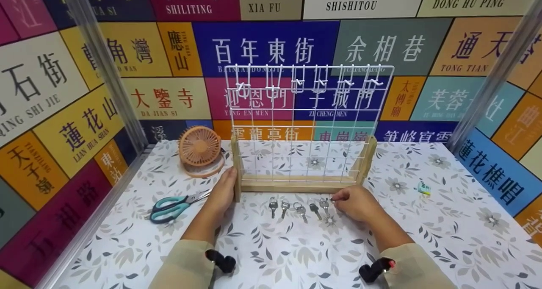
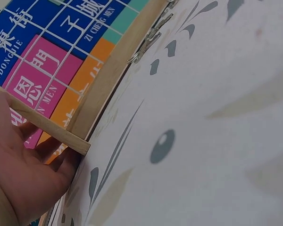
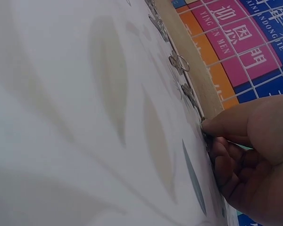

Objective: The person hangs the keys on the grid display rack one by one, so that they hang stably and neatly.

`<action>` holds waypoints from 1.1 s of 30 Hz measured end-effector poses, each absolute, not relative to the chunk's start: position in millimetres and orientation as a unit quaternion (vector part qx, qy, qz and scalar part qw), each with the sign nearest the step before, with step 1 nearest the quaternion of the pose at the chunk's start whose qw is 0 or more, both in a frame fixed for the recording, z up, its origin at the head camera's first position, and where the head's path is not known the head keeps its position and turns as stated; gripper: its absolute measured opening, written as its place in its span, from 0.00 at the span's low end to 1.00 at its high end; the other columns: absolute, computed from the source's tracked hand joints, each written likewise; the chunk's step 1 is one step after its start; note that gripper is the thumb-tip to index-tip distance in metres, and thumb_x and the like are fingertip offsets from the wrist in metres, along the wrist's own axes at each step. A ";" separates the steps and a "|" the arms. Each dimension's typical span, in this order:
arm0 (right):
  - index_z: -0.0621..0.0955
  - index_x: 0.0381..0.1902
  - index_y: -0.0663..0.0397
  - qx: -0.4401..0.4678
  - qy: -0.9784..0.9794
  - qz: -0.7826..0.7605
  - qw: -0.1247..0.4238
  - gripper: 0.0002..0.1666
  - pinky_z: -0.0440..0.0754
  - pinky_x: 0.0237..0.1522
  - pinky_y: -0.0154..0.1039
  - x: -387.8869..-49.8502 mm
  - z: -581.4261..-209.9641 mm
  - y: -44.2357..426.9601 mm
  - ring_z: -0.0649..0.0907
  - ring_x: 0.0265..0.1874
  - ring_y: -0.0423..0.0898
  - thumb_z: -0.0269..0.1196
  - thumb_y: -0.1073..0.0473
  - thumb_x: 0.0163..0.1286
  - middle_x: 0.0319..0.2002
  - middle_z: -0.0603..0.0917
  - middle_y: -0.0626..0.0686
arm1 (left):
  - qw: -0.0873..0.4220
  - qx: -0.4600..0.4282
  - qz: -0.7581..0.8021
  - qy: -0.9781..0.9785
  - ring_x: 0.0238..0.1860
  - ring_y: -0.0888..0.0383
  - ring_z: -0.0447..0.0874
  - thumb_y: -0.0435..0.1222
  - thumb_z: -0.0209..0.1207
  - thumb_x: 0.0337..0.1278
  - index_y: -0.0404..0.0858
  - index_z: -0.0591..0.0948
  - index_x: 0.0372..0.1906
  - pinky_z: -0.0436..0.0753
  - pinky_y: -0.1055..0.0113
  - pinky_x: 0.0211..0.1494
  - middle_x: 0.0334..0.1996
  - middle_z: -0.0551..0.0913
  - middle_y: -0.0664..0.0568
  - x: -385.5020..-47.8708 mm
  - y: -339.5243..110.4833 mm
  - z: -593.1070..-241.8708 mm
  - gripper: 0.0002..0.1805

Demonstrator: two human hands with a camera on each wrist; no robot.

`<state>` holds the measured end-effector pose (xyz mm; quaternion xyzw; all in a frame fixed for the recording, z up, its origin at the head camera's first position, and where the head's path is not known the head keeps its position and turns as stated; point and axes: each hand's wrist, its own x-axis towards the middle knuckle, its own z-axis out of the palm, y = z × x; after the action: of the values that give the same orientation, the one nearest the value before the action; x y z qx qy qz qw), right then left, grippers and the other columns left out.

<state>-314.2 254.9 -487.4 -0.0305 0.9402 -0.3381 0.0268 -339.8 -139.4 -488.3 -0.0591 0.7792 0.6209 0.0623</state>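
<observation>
Sleeves (image 1: 184, 265) run off-frame; right hand (image 1: 355, 202) mostly hides its pinched item (image 1: 333, 200).

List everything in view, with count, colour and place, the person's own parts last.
Wire grid: 1, white, upright in the stand
Stand: 1, pale wood, on the table
Hooks: 6, white, along the grid's top
Keys: at least 5, metallic, in a row before the stand
Small item: 1, dark, at the right fingertips; perhaps another key
Fan: 1, orange, left of the stand
Scissors: 1, teal-and-dark handles, before the fan
Small packet: 1, green-white-yellow, right of the stand
Tablecloth: 1, white with leaf print, under everything
Wall panels: many, multicoloured, behind
Left hand: 1, gripping the stand
Right hand: 1, pinching the small item
Sleeves: 2, beige, on the forearms
Wrist cameras: 2, black, at the cuffs
</observation>
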 end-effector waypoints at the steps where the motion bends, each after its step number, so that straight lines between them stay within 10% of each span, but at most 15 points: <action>1: 0.93 0.42 0.52 -0.032 0.941 -0.336 0.024 0.08 0.81 0.49 0.43 -313.7 -487.1 254.9 0.85 0.41 0.47 0.71 0.63 0.67 0.39 0.92 0.51 | 0.064 -0.059 0.623 0.778 0.88 0.45 0.50 0.79 0.39 0.69 0.61 0.57 0.86 0.47 0.38 0.89 0.86 0.59 0.51 -339.7 -139.3 -488.5 0.48; 33: 0.87 0.54 0.63 -0.102 0.806 -0.583 -0.001 0.15 0.90 0.49 0.39 -292.3 -394.7 195.1 0.88 0.42 0.48 0.68 0.58 0.78 0.41 0.90 0.54 | 0.073 -0.056 0.648 0.756 0.88 0.47 0.52 0.76 0.40 0.72 0.62 0.59 0.84 0.51 0.42 0.89 0.85 0.61 0.54 -340.8 -138.2 -489.9 0.44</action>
<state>-292.3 195.1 -394.7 -0.1019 0.8062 -0.5828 -0.0011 -340.8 -138.2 -489.9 -0.0556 0.7557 0.6484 0.0728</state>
